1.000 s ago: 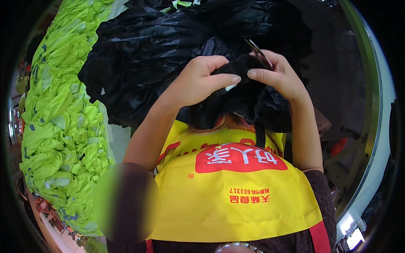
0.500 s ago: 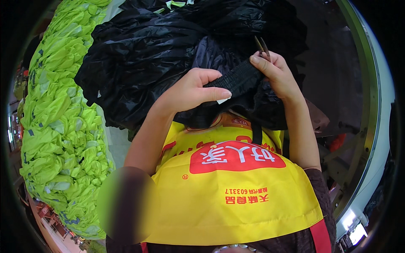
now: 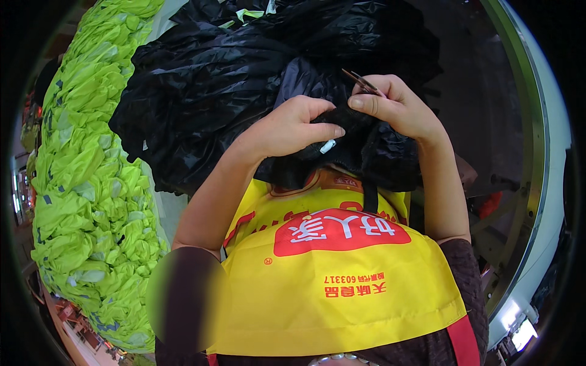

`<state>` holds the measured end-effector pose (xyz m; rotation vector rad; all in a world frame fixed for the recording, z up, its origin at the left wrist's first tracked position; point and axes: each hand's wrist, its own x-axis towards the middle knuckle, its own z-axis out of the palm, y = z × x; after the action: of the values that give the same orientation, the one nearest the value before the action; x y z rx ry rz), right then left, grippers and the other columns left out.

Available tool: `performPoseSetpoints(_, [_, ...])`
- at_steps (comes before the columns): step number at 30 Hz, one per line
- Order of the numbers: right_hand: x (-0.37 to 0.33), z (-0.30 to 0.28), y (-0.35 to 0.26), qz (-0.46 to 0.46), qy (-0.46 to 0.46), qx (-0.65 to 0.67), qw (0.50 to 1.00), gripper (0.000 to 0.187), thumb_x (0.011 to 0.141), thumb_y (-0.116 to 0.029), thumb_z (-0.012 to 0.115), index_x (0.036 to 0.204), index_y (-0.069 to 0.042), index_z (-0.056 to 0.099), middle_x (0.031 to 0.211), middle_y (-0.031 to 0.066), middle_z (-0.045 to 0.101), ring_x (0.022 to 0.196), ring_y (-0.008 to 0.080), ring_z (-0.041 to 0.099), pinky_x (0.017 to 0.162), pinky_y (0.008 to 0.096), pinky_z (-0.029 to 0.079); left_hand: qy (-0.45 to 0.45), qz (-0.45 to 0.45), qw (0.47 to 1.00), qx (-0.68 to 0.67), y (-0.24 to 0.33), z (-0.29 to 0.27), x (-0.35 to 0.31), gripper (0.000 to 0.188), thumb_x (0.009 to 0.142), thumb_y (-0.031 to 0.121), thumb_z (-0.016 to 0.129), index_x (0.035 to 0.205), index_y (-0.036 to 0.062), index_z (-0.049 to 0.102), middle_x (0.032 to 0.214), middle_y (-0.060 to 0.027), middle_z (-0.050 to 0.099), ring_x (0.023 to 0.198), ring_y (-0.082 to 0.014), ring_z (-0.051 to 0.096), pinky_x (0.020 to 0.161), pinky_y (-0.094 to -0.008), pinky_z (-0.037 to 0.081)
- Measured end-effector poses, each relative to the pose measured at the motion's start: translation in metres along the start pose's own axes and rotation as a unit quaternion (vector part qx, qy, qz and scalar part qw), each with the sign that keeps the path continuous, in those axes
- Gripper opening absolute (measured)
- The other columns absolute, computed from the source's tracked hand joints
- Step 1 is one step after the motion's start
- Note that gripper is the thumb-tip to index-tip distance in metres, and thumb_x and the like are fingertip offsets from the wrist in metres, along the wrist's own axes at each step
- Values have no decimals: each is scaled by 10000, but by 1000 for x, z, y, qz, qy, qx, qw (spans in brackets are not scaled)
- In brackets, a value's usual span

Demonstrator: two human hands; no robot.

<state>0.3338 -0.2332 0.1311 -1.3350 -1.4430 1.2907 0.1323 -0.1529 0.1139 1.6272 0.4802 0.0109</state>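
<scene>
A black garment of thin shiny cloth lies bunched in front of me, spreading away on both sides. My left hand pinches its gathered edge between thumb and fingers. A small white label shows just below that thumb. On the other side, my right hand grips the same edge between thumb and curled fingers. Tucked in that hand is a pair of thread snips, with the slim blades pointing up and left. The cloth between the hands is slack and partly hidden by the fingers.
A long heap of bright lime-green garments runs along my left. My yellow apron covers my lap. To the right is a dark surface with a curved-looking metal edge. Bits of lime and white cloth lie at the far side.
My hands have drawn closer together, and the ribbed elastic band stretched between them has folded and slackened. The snips' blades have swung left. The white label shows more.
</scene>
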Motion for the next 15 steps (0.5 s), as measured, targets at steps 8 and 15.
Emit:
performPoseSetpoints(8, [18,-7,10,45,48,92,994,220,825,-297,640,810,-78,637,659,-69,531,593,22,463,543,171,362,70,106,975,-182,2,11,-6,108,818,85,631,894,10,616,746,28,572,688,-74,532,664,-188,438])
performPoseSetpoints(15, [26,17,22,68,79,302,948,169,846,-253,623,838,-84,615,760,-48,585,672,24,526,602,176,430,260,265,902,218,-1,5,6,168,788,133,668,889,11,613,976,-62,460,913,-187,459,821,-274,382])
